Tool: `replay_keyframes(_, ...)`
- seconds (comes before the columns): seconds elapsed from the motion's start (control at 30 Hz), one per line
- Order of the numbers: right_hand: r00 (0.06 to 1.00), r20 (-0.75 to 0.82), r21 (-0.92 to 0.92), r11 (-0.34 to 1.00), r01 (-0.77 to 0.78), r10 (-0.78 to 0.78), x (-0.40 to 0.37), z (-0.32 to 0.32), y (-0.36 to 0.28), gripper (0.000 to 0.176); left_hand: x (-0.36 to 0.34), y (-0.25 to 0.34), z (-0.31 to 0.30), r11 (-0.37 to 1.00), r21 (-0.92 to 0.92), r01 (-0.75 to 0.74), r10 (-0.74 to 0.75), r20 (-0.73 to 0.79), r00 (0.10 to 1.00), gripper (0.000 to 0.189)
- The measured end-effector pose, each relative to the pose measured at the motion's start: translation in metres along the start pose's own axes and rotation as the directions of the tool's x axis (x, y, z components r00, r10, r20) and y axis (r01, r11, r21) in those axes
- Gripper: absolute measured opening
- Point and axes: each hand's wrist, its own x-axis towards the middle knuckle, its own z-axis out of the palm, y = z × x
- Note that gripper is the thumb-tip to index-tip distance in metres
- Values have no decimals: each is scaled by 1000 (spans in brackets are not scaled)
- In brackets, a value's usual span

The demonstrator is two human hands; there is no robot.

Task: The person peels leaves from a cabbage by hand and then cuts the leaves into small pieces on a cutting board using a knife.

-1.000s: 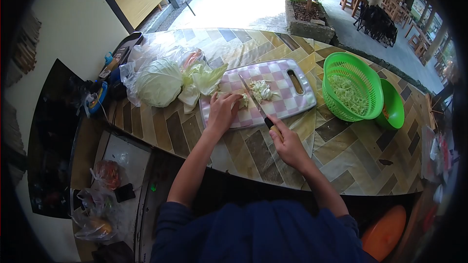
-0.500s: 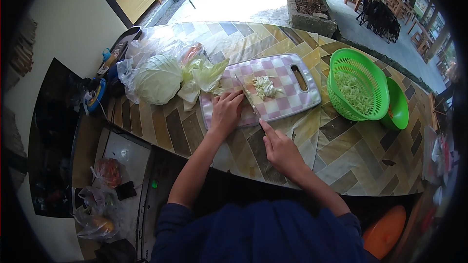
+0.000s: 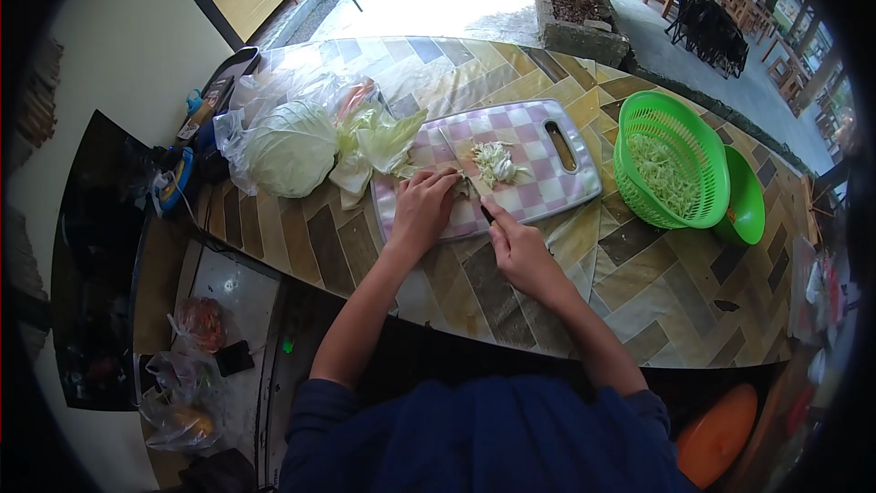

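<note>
A knife (image 3: 462, 157) is gripped by its dark handle in my right hand (image 3: 526, 260). Its blade points away from me over the pink-and-white checkered cutting board (image 3: 525, 119). My left hand (image 3: 423, 212) lies at the board's left side, fingers curled and pressed down on cabbage beside the blade; most of that piece is hidden under the fingers. Just right of the blade sits a small heap of cut cabbage (image 3: 495, 163). Beyond my left hand lie loose cabbage leaves (image 3: 383, 141) and a large pale cabbage head (image 3: 292, 150), partly in a clear plastic bag.
To the right, a green basket (image 3: 714, 178) holds shredded cabbage and overlaps a green bowl (image 3: 747, 205). A patterned cover spreads over the table (image 3: 639, 283). Bagged items (image 3: 201, 324) rest on a lower surface at left. An orange object (image 3: 718, 434) is at lower right.
My right hand and the knife have shifted slightly away from me and to the left. My left hand stays in nearly the same place on the cabbage.
</note>
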Motion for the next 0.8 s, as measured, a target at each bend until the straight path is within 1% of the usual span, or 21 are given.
replay_keyframes(0.1,989,-86,-16,993,116,-117,-3,7,9,43,-1,0,0,1000,0,5,-5,5,1000,23)
replay_keyframes(0.2,978,-115,-96,982,161,-172,-20,5,17,44,0,-2,0,1000,4,3,-3,-10,1000,23)
replay_keyframes(0.3,977,-147,-72,987,144,-154,-26,0,17,45,-3,0,2,1000,-4,8,-8,-7,1000,23)
replay_keyframes(0.4,991,-115,-2,998,68,-68,-27,-4,6,44,-2,0,1,1000,-3,13,-13,-5,1000,23)
replay_keyframes(0.5,995,-61,-9,996,84,-84,-29,0,-1,47,-3,2,0,1000,-4,14,-14,-6,1000,23)
replay_keyframes(0.6,995,-60,-43,996,75,-78,-31,5,-2,48,-3,2,-1,1000,1,9,-9,-11,1000,23)
replay_keyframes(0.7,984,-103,-88,986,139,-148,-30,15,6,49,-3,2,-1,1000,-3,8,-8,-14,1000,23)
replay_keyframes(0.8,988,-90,-71,990,122,-128,-28,15,4,49,-3,2,0,1000,-10,11,-12,-16,1000,23)
